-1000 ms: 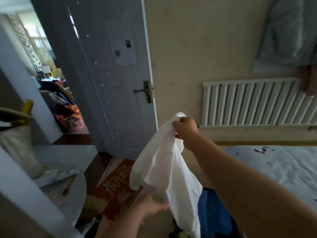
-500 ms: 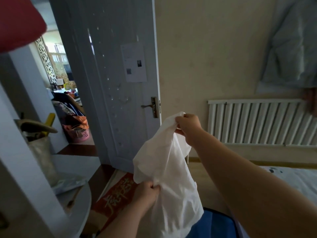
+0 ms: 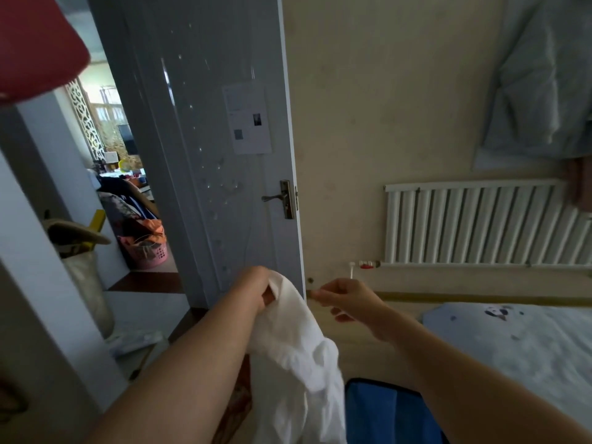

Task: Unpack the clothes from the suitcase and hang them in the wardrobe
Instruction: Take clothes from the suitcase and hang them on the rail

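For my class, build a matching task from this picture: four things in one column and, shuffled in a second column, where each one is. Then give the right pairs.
Things
1. white garment
2. radiator
3. pink basket
4. sheet of paper

Places
A. stuck on the grey door
B. gripped by the left hand
C. in the background, left of the door
D. on the wall, right of the door

Pairs: 1-B; 2-D; 3-C; 4-A
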`<state>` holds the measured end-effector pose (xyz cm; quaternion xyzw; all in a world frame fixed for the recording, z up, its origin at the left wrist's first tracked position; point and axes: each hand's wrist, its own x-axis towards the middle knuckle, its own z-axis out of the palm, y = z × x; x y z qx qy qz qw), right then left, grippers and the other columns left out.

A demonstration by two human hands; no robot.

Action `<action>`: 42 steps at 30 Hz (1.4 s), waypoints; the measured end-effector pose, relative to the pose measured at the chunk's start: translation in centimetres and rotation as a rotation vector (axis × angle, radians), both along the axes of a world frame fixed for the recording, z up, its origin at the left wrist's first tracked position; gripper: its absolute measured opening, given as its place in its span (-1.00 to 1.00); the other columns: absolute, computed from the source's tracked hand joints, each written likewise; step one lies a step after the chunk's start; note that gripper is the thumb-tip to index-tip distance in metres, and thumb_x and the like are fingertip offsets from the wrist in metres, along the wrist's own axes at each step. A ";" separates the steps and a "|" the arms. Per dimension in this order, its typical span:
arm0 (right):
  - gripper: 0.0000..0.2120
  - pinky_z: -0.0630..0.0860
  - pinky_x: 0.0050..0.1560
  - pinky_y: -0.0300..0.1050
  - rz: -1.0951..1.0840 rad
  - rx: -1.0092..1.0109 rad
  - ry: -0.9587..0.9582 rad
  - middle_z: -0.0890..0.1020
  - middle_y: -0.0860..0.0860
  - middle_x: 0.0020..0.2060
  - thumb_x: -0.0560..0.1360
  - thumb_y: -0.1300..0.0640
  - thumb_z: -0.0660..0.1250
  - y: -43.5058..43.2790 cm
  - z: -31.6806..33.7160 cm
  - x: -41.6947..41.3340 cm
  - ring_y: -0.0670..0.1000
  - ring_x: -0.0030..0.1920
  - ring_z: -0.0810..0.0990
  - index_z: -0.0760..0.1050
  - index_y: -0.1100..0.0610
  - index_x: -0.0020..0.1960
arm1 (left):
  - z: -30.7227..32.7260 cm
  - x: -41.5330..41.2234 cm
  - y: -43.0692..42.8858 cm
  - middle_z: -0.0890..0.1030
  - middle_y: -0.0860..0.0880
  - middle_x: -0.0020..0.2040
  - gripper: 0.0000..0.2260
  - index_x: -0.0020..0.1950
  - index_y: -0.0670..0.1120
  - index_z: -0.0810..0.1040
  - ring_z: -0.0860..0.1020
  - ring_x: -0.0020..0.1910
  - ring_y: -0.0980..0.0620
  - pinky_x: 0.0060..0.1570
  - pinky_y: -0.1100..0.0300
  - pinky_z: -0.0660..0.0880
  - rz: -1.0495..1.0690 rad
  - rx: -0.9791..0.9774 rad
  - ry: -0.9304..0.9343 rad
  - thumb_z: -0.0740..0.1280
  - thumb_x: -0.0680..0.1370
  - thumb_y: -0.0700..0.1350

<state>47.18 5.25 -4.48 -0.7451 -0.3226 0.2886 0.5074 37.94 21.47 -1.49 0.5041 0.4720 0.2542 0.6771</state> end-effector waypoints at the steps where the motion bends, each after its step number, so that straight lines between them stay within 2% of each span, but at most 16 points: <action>1: -0.60 0.52 -0.15 -0.22 0.068 -0.017 -0.032 0.60 0.00 -0.14 0.31 -0.11 0.52 -0.3 0.4 -0.3 -0.07 -0.17 0.55 0.54 0.09 0.02 | 0.5 0.0 -0.2 0.47 -0.16 -0.24 -0.89 -0.10 -0.21 0.47 0.45 -0.31 -0.07 -0.20 0.04 0.48 0.012 0.008 0.012 0.17 0.58 -0.29; 4: -0.39 0.52 0.02 -0.18 0.214 -0.136 -0.203 0.54 -0.04 -0.05 0.17 -0.06 0.62 -1.1 1.1 -1.2 -0.06 -0.05 0.53 0.43 0.04 0.11 | 1.3 0.3 -0.2 0.42 -0.13 -0.26 -0.79 -0.24 -0.20 0.39 0.46 -0.26 -0.06 -0.07 0.05 0.46 0.017 0.022 0.008 0.14 0.60 -0.31; 7: -0.15 0.46 0.21 -0.10 0.283 -0.312 -0.589 0.46 -0.06 0.12 0.11 -0.12 0.62 -2.2 0.6 -2.1 -0.04 0.12 0.45 0.29 0.03 0.27 | 2.0 0.4 -0.8 0.46 -0.14 -0.20 -0.81 -0.20 -0.19 0.38 0.50 -0.20 -0.06 -0.20 0.10 0.49 0.027 0.047 0.003 0.13 0.60 -0.31; 9: -0.18 0.40 0.28 -0.03 0.286 -0.366 -0.766 0.40 -0.06 0.20 0.18 -0.12 0.59 -2.6 -0.4 -2.3 -0.02 0.20 0.38 0.27 0.00 0.31 | 2.7 0.1 -1.8 0.47 -0.17 -0.20 -0.87 0.03 -0.28 0.48 0.50 -0.19 -0.11 -0.09 0.04 0.48 0.036 0.043 -0.029 0.14 0.59 -0.33; 11: -0.41 0.39 0.28 0.00 0.269 -0.340 -0.820 0.42 -0.04 0.22 0.34 -0.02 0.49 -2.8 -1.1 -2.1 0.01 0.23 0.39 0.31 -0.02 0.28 | 3.6 -0.2 -2.5 0.46 -0.17 -0.26 -0.76 0.23 -0.29 0.46 0.51 -0.26 -0.15 -0.08 0.00 0.50 0.058 0.047 -0.056 0.17 0.59 -0.33; 13: -0.68 0.45 0.17 -0.05 0.199 -0.268 -0.813 0.51 0.03 0.18 0.47 0.14 0.31 -2.9 -0.7 -1.6 0.07 0.19 0.48 0.42 0.03 0.22 | 4.6 -0.8 -3.3 0.46 -0.17 -0.27 -0.74 0.27 -0.28 0.45 0.54 -0.21 -0.17 -0.22 0.00 0.54 0.076 0.060 -0.083 0.19 0.59 -0.32; 15: -0.74 0.45 0.03 -0.09 0.155 -0.212 -0.756 0.57 0.12 0.12 0.50 0.23 0.18 -2.8 0.2 -1.1 0.15 0.12 0.54 0.44 0.12 0.18 | 5.0 -1.7 -3.8 0.48 -0.17 -0.26 -0.77 0.24 -0.24 0.46 0.51 -0.29 -0.11 -0.35 0.01 0.55 0.118 0.066 -0.089 0.19 0.59 -0.31; 17: -0.76 0.42 -0.07 -0.09 0.113 -0.145 -0.667 0.59 0.16 0.09 0.52 0.24 0.14 -2.6 1.5 -0.7 0.17 0.08 0.55 0.41 0.17 0.17 | 4.9 -2.5 -4.2 0.54 -0.16 -0.24 -0.82 0.16 -0.22 0.51 0.53 -0.30 -0.07 -0.38 0.08 0.55 0.120 0.090 -0.073 0.22 0.58 -0.26; 19: -0.79 0.37 -0.11 -0.13 0.063 -0.064 -0.588 0.59 0.16 0.06 0.54 0.22 0.14 -2.2 2.9 -0.5 0.16 0.06 0.55 0.41 0.18 0.16 | 4.6 -3.6 -5.2 0.61 -0.11 -0.16 -0.83 0.06 -0.17 0.54 0.59 -0.18 -0.04 -0.20 0.10 0.52 0.038 0.139 0.025 0.27 0.58 -0.09; 22: -0.78 0.37 -0.10 -0.12 -0.002 0.026 -0.509 0.59 0.17 0.04 0.55 0.17 0.11 -1.4 4.3 -0.6 0.18 0.04 0.55 0.46 0.17 0.13 | 4.4 -5.4 -7.3 0.61 -0.03 -0.01 -0.68 0.01 -0.07 0.54 0.58 -0.01 -0.01 0.02 0.04 0.45 -0.106 0.170 0.180 0.33 0.51 0.18; 26: -0.77 0.35 -0.17 -0.18 0.112 0.058 -0.547 0.61 0.11 -0.07 0.53 0.20 0.13 -0.9 5.3 -2.2 0.14 -0.05 0.56 0.52 0.15 0.08 | 4.0 -8.0 -9.5 0.60 0.03 0.09 -0.53 0.11 -0.02 0.55 0.56 0.11 0.00 0.07 -0.02 0.44 -0.219 0.152 0.248 0.34 0.41 0.31; 28: -0.80 0.35 -0.21 -0.19 0.142 0.093 -0.538 0.58 0.06 -0.16 0.54 0.19 0.16 -1.0 5.6 -3.0 0.09 -0.12 0.54 0.55 0.15 0.03 | 3.7 -9.2 -10.6 0.59 0.03 0.13 -0.53 0.15 0.01 0.54 0.57 0.09 0.02 0.08 -0.05 0.46 -0.242 0.142 0.263 0.36 0.40 0.30; 33: -0.83 0.31 -0.39 -0.29 0.193 0.156 -0.522 0.57 0.00 -0.25 0.51 0.15 0.24 -1.3 6.5 -4.1 -0.01 -0.22 0.52 0.61 0.14 -0.06 | 2.6 -10.1 -13.2 0.65 0.02 0.10 -0.73 0.03 0.02 0.59 0.58 0.10 0.02 0.23 -0.09 0.46 -0.265 0.198 0.340 0.45 0.43 0.13; 38: -0.82 0.42 -0.18 -0.19 0.259 0.178 -0.475 0.59 -0.01 -0.20 0.50 0.15 0.28 -2.3 7.1 -4.5 -0.03 -0.15 0.53 0.63 0.15 0.01 | 1.6 -9.3 -15.0 0.67 0.00 -0.02 -0.84 -0.06 0.02 0.57 0.62 0.01 0.04 0.10 0.03 0.54 -0.232 0.308 0.340 0.45 0.43 0.03; 40: -0.82 0.41 -0.15 -0.21 0.262 0.168 -0.480 0.60 -0.03 -0.16 0.49 0.13 0.30 -2.8 7.0 -4.1 -0.06 -0.12 0.52 0.63 0.12 0.03 | 1.2 -9.0 -15.2 0.65 -0.06 -0.14 -0.93 -0.17 -0.04 0.56 0.63 -0.09 -0.03 0.02 -0.02 0.59 -0.138 0.397 0.359 0.39 0.46 -0.06; 42: -0.83 0.39 -0.21 -0.29 0.290 0.134 -0.478 0.58 -0.07 -0.19 0.46 0.11 0.35 -3.4 6.8 -3.6 -0.09 -0.15 0.50 0.63 0.09 0.03 | 1.0 -8.9 -14.7 0.63 -0.14 -0.14 -0.89 -0.18 -0.11 0.58 0.62 -0.09 -0.14 0.02 -0.09 0.59 -0.013 0.522 0.426 0.28 0.48 -0.13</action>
